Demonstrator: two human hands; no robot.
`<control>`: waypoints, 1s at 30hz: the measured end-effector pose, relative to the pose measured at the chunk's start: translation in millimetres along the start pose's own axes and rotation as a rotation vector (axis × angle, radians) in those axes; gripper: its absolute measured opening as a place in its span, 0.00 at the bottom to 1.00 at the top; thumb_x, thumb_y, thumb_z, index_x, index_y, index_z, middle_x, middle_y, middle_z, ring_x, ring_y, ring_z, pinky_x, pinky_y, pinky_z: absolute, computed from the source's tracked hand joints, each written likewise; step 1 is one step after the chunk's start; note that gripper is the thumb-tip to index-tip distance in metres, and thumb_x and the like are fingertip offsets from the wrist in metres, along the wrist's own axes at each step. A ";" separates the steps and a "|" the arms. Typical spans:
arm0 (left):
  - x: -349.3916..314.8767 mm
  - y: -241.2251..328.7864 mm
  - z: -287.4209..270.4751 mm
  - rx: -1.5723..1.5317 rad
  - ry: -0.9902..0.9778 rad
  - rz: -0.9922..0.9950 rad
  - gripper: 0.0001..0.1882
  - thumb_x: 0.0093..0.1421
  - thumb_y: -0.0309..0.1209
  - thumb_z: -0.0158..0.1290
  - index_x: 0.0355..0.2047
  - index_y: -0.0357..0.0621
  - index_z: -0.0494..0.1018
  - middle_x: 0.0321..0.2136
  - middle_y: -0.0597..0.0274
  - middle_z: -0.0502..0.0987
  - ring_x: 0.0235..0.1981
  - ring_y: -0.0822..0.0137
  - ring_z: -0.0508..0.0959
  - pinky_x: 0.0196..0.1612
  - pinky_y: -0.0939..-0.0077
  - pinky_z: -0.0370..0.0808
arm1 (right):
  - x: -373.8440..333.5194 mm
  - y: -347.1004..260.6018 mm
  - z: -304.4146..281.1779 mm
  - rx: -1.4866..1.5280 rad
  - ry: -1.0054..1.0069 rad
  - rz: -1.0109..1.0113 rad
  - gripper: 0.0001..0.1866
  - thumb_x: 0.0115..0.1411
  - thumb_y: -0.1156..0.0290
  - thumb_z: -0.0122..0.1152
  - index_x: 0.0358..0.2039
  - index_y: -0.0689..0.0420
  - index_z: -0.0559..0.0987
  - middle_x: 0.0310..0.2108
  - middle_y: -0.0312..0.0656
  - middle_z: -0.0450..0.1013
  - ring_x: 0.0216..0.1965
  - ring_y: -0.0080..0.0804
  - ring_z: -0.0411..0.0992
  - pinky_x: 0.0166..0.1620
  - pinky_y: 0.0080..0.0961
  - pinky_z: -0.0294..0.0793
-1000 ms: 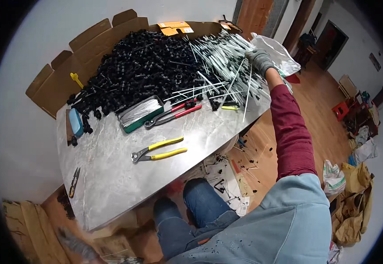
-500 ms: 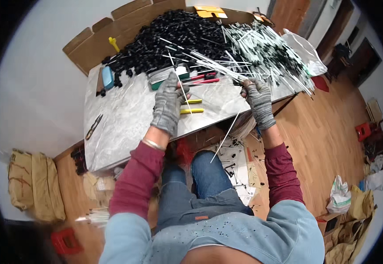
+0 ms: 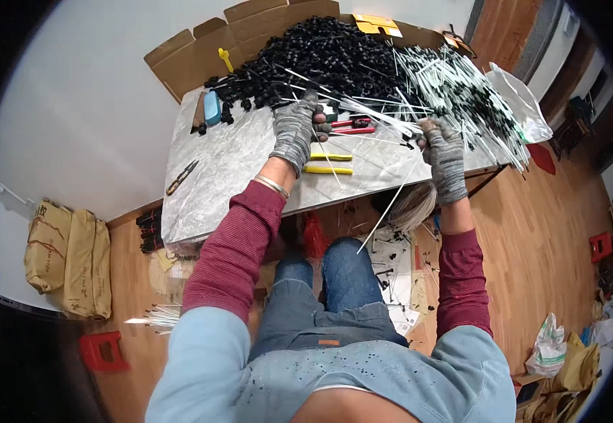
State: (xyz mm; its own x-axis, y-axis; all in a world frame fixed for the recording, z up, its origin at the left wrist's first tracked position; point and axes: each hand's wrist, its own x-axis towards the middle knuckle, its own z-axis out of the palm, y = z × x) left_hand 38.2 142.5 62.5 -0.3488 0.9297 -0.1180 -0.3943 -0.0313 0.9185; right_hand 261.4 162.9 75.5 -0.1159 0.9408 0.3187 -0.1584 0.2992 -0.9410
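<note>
My left hand (image 3: 296, 130), in a grey knit glove with bare fingertips, is closed over the table with its thumb up. A thin white rod (image 3: 329, 163) slants down from its fingers, and another one with a black tip (image 3: 373, 140) stretches from them toward my right hand. My right hand (image 3: 444, 162), gloved alike, grips a bundle of thin white rods (image 3: 384, 120) pointing up and left. One long white rod (image 3: 391, 203) slopes down from below that hand past the table edge. Red-handled pliers (image 3: 354, 130) and yellow-handled pliers (image 3: 329, 170) lie between my hands.
Black plastic parts (image 3: 327, 60) are heaped against a cardboard wall (image 3: 207, 53). White rods (image 3: 454, 95) are piled at the back right beside a white bag (image 3: 521, 106). A blue block (image 3: 212, 108) and a cutter-like tool (image 3: 181, 178) lie at left. A red stool (image 3: 103, 351) stands on the floor.
The view has shifted, so the table sits farther right. My left hand has moved forward and now hides most of the green tray. My right hand still grips the bundle.
</note>
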 end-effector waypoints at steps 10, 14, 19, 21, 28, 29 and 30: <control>19.7 11.4 -21.5 -0.420 0.194 0.020 0.16 0.53 0.45 0.45 0.18 0.50 0.60 0.10 0.71 0.61 0.08 0.74 0.58 0.11 0.84 0.56 | 4.8 35.8 39.9 -0.062 -0.243 0.159 0.06 0.54 0.69 0.49 0.29 0.57 0.70 0.15 0.31 0.66 0.09 0.12 0.55 0.13 0.08 0.53; 11.2 1.0 -41.7 -0.375 0.260 0.060 0.16 0.52 0.46 0.46 0.17 0.51 0.61 0.10 0.72 0.61 0.08 0.76 0.58 0.11 0.84 0.55 | 6.5 57.6 37.2 0.111 -0.282 0.371 0.05 0.53 0.69 0.49 0.26 0.57 0.69 0.15 0.32 0.66 0.10 0.14 0.56 0.13 0.09 0.56; -9.4 -7.6 -53.8 -0.492 -0.197 0.230 0.13 0.52 0.45 0.48 0.21 0.51 0.65 0.13 0.72 0.64 0.12 0.76 0.60 0.14 0.85 0.57 | 31.5 63.2 39.6 0.974 -0.313 0.632 0.05 0.55 0.70 0.46 0.25 0.57 0.68 0.18 0.34 0.66 0.13 0.17 0.59 0.15 0.11 0.59; -17.7 -11.0 -56.6 -0.554 -0.259 0.165 0.11 0.51 0.43 0.49 0.25 0.50 0.67 0.16 0.71 0.66 0.14 0.76 0.62 0.17 0.85 0.59 | 34.3 66.3 45.0 1.096 -0.196 0.693 0.05 0.55 0.71 0.45 0.25 0.57 0.67 0.19 0.36 0.66 0.14 0.19 0.61 0.16 0.13 0.61; -34.2 -21.6 -45.8 -0.679 -0.414 0.350 0.14 0.50 0.34 0.51 0.38 0.46 0.67 0.32 0.64 0.70 0.26 0.75 0.66 0.26 0.84 0.64 | 16.4 81.7 74.3 1.316 0.068 0.791 0.04 0.55 0.73 0.45 0.25 0.58 0.66 0.19 0.39 0.65 0.16 0.25 0.63 0.22 0.20 0.69; -37.7 -20.2 -44.3 -0.640 -0.416 0.385 0.14 0.51 0.33 0.51 0.38 0.45 0.66 0.33 0.64 0.69 0.27 0.75 0.67 0.27 0.84 0.65 | 13.5 82.1 76.7 1.346 0.132 0.780 0.03 0.54 0.75 0.45 0.26 0.59 0.66 0.20 0.40 0.65 0.17 0.27 0.64 0.24 0.22 0.70; -41.5 -18.8 -42.6 -0.602 -0.418 0.422 0.15 0.51 0.33 0.50 0.39 0.45 0.65 0.35 0.63 0.69 0.28 0.75 0.67 0.28 0.84 0.65 | 10.5 81.6 78.2 1.375 0.195 0.766 0.02 0.54 0.76 0.45 0.27 0.60 0.66 0.22 0.41 0.66 0.18 0.28 0.65 0.26 0.24 0.71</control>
State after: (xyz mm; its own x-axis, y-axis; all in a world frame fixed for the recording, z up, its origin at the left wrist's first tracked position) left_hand 23.9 88.9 34.0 -0.2719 0.8518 0.4478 -0.7285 -0.4863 0.4826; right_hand 170.5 184.7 11.0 -0.4764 0.8323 -0.2835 -0.8658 -0.5003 -0.0138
